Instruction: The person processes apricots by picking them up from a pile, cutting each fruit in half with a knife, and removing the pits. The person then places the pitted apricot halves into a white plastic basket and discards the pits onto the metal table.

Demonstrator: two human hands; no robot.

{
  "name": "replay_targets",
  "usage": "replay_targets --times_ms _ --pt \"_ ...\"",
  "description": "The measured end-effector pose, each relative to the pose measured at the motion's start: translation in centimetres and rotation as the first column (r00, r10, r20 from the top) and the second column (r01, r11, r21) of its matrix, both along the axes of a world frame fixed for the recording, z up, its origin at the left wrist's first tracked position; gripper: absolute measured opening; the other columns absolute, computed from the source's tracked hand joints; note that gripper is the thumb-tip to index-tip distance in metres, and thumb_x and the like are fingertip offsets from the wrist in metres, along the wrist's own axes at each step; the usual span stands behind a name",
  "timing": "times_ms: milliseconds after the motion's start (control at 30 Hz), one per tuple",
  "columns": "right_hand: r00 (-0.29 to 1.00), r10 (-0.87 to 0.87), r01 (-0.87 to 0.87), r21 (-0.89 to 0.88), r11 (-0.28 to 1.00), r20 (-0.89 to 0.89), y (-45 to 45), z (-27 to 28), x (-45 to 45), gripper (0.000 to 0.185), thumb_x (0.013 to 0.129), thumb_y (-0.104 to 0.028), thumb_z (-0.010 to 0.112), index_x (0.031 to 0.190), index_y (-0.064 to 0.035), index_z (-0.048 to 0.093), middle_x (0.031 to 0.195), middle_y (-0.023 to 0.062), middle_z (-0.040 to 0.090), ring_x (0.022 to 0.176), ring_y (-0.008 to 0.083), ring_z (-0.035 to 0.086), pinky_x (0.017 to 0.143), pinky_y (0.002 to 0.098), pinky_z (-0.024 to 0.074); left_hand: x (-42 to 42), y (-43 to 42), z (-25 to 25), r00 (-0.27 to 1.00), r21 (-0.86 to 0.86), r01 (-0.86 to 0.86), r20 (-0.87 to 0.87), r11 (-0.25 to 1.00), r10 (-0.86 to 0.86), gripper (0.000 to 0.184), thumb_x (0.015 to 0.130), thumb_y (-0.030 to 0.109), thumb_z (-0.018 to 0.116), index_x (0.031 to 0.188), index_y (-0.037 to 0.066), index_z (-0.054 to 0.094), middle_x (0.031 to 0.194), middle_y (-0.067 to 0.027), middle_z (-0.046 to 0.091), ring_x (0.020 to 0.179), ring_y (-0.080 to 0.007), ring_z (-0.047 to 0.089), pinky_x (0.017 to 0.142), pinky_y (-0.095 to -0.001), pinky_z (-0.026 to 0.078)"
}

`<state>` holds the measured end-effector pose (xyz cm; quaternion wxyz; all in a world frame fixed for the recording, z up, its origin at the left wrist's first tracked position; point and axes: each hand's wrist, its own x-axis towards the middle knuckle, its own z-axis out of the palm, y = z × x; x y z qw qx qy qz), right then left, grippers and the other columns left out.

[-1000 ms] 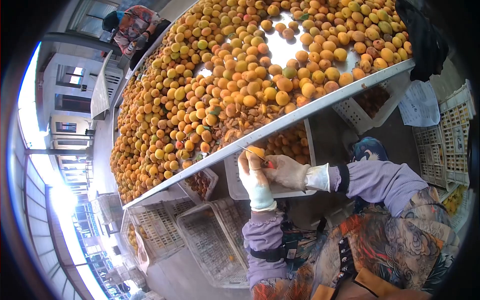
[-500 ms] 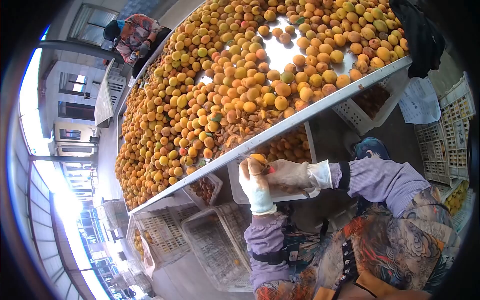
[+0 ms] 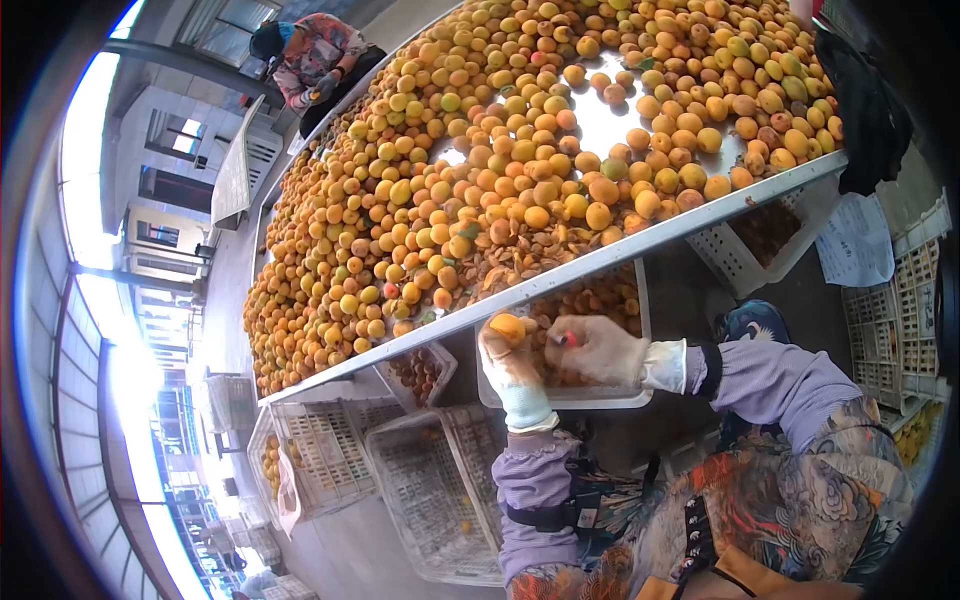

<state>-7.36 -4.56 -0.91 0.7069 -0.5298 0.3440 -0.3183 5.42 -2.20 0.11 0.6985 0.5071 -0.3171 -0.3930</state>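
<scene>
My left hand (image 3: 512, 365), in a white glove, is closed around an orange apricot (image 3: 507, 327) just below the metal table edge. Close beside it on the right, my gloved right hand (image 3: 603, 352) is closed on a small red object (image 3: 569, 340); only a bit of red shows, and its kind is hidden. A gap separates the two hands. Under them stands a white crate (image 3: 640, 395) holding brownish apricot pieces. Above the hands, a pile of apricots (image 3: 400, 225) covers much of the table, with split pieces (image 3: 510, 258) near its edge.
The raised table rim (image 3: 600, 258) runs diagonally past my hands. Plastic crates (image 3: 430, 500) stand at lower left, with more crates (image 3: 880, 340) at right. Black cloth (image 3: 865, 110) hangs over the table corner. Another person (image 3: 315, 65) sits at the far side.
My right hand has drawn away to the right from the apricot in my left hand; before, both hands met at it. The view has shifted slightly.
</scene>
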Motion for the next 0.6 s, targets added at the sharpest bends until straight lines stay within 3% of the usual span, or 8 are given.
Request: replay_targets --times_ms 33,67,133,233,300,333,467,600 --pt "0.987 -0.073 0.074 0.000 0.997 0.141 -0.5 0.5 0.0 0.018 0.087 -0.023 0.062 0.094 -0.0067 0.059 0.071 -0.0018 0.056 0.068 0.0046 0.049 0.063 0.0201 0.0435 0.2 0.1 0.0 0.982 0.013 -0.049 0.181 0.999 0.046 0.052 0.095 0.049 0.040 0.105 0.000 0.054 0.089 -0.0072 0.058 0.084 -0.0142 0.055 0.080 -0.0271 0.044" --pt "0.953 -0.184 0.160 0.115 0.980 0.239 -0.8 0.9 -0.4 0.018 0.088 -0.021 0.061 0.094 -0.0044 0.059 0.075 -0.0041 0.057 0.071 0.0039 0.050 0.064 0.0203 0.0443 0.1 0.3 0.0 0.983 0.016 -0.048 0.178 0.999 0.045 0.052 0.095 0.049 0.040 0.105 0.000 0.054 0.089 -0.0072 0.058 0.084 -0.0142 0.055 0.080 -0.0271 0.044" --pt "0.988 -0.137 0.103 0.371 0.923 0.066 -2.6 2.6 -2.0 0.023 0.090 -0.024 0.060 0.096 -0.0020 0.059 0.081 -0.0029 0.059 0.073 0.0047 0.052 0.066 0.0206 0.0453 -0.8 0.5 0.1 0.880 0.038 -0.055 0.475 0.998 0.030 0.056 0.092 0.054 0.042 0.105 0.001 0.053 0.086 -0.0039 0.053 0.078 -0.0118 0.049 0.074 -0.0271 0.042" --pt "0.930 -0.257 0.203 0.216 0.955 0.261 -2.3 1.0 -0.3 0.023 0.089 -0.027 0.061 0.094 -0.0050 0.059 0.084 -0.0013 0.059 0.078 0.0047 0.052 0.069 0.0207 0.0450 -2.9 0.4 0.1 0.839 0.006 -0.035 0.544 0.999 0.026 0.050 0.095 0.049 0.040 0.102 0.001 0.054 0.086 -0.0047 0.053 0.078 -0.0127 0.049 0.074 -0.0264 0.042" --pt "0.943 -0.277 0.258 0.119 0.959 0.183 -1.7 1.1 0.0 0.024 0.089 -0.028 0.060 0.094 -0.0046 0.059 0.085 -0.0005 0.059 0.078 0.0055 0.053 0.069 0.0219 0.0457 -3.7 0.1 -0.2 0.752 -0.005 -0.062 0.657 0.998 0.050 0.047 0.094 0.047 0.042 0.100 0.002 0.054 0.087 -0.0081 0.057 0.080 -0.0158 0.053 0.075 -0.0281 0.044" --pt "0.952 -0.289 0.289 0.011 0.957 0.102 -1.5 1.2 0.1 0.025 0.089 -0.029 0.060 0.094 -0.0042 0.059 0.086 0.0002 0.060 0.077 0.0063 0.054 0.069 0.0232 0.0464 -3.9 0.0 -0.2 0.753 -0.001 -0.050 0.657 0.999 0.038 0.047 0.094 0.047 0.042 0.100 0.002 0.054 0.087 -0.0081 0.057 0.080 -0.0158 0.053 0.075 -0.0281 0.044" --pt "0.941 -0.330 0.331 -0.006 0.943 0.071 -1.7 0.8 0.8 0.024 0.090 -0.027 0.059 0.094 -0.0042 0.059 0.085 0.0011 0.061 0.078 0.0066 0.054 0.071 0.0240 0.0465 -4.5 -0.2 -0.3 0.739 0.019 -0.080 0.673 0.997 0.047 0.038 0.098 0.037 0.039 0.097 0.001 0.052 0.088 -0.0076 0.055 0.079 -0.0138 0.050 0.075 -0.0281 0.044" --pt "0.909 -0.369 0.382 -0.036 0.923 0.194 -1.7 0.6 1.3 0.021 0.087 -0.025 0.061 0.092 -0.0043 0.059 0.076 0.0017 0.060 0.072 0.0080 0.054 0.067 0.0242 0.0467 -4.6 -0.5 -0.9 0.905 0.054 -0.057 0.426 0.997 0.028 0.034 0.099 0.034 0.037 0.094 0.003 0.050 0.092 -0.0059 0.054 0.084 -0.0129 0.050 0.079 -0.0262 0.043"
